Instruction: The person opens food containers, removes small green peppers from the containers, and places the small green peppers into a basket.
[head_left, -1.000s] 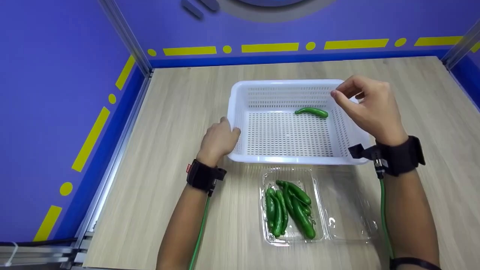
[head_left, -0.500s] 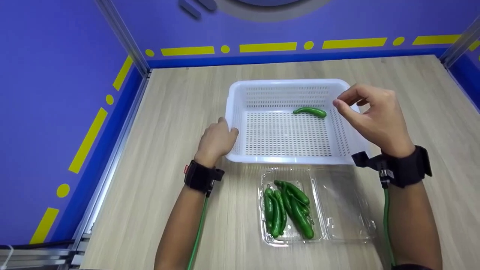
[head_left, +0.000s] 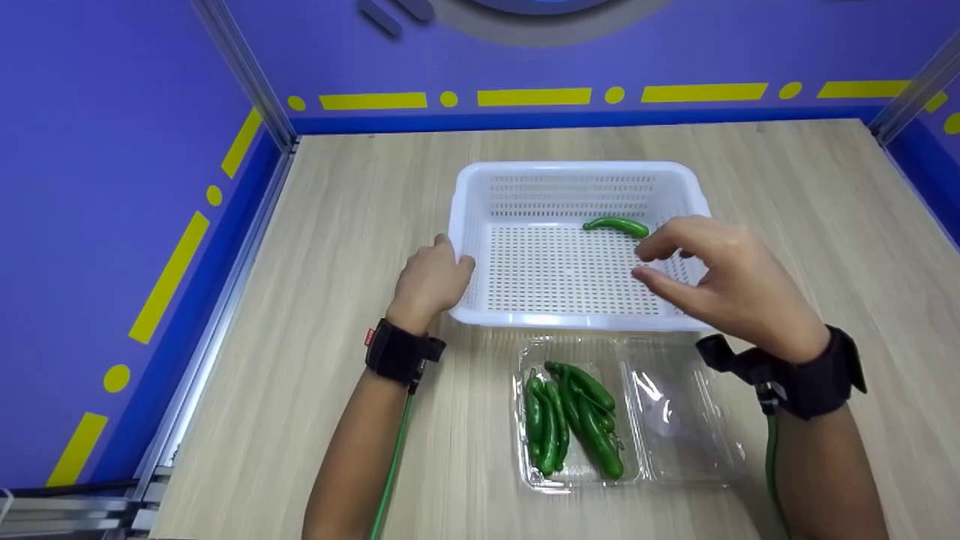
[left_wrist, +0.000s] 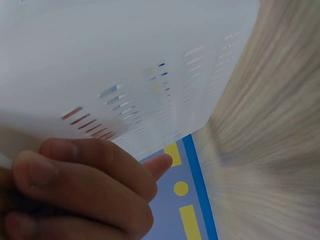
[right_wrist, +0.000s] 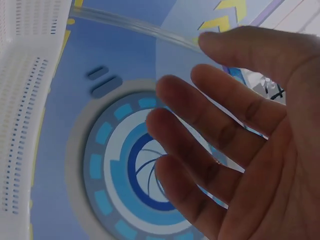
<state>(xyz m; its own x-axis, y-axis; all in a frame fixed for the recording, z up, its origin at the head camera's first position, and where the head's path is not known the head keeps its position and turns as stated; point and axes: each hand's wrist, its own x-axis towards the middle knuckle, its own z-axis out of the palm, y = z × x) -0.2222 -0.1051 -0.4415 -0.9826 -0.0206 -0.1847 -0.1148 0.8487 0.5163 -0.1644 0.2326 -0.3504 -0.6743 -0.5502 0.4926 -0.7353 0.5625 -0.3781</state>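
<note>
A white perforated plastic basket [head_left: 555, 321] stands on the table, with one green chili pepper [head_left: 618, 226] lying at the back right of its floor. My left hand [head_left: 430, 281] grips the basket's left rim, thumb over the top. In the left wrist view, curled fingers [left_wrist: 90, 185] show against the basket's outer wall. Above the basket's right side, my right hand [head_left: 724, 281] holds nothing; its thumb and fingertips are apart. The right wrist view shows those fingers [right_wrist: 200, 130] loosely spread. Several more green peppers [head_left: 596, 435] lie in a clear plastic clamshell box [head_left: 519, 420] in front.
The box's clear lid [head_left: 679, 427] is folded out flat to the right, beneath the right forearm's side. Around the wooden tabletop [head_left: 360, 217] stand blue panels [head_left: 112, 187] at the left and back. Green cables run along both forearms.
My right hand has come down and toward me over the basket's right side, and its thumb and fingers have parted. My left hand stays on the rim.
</note>
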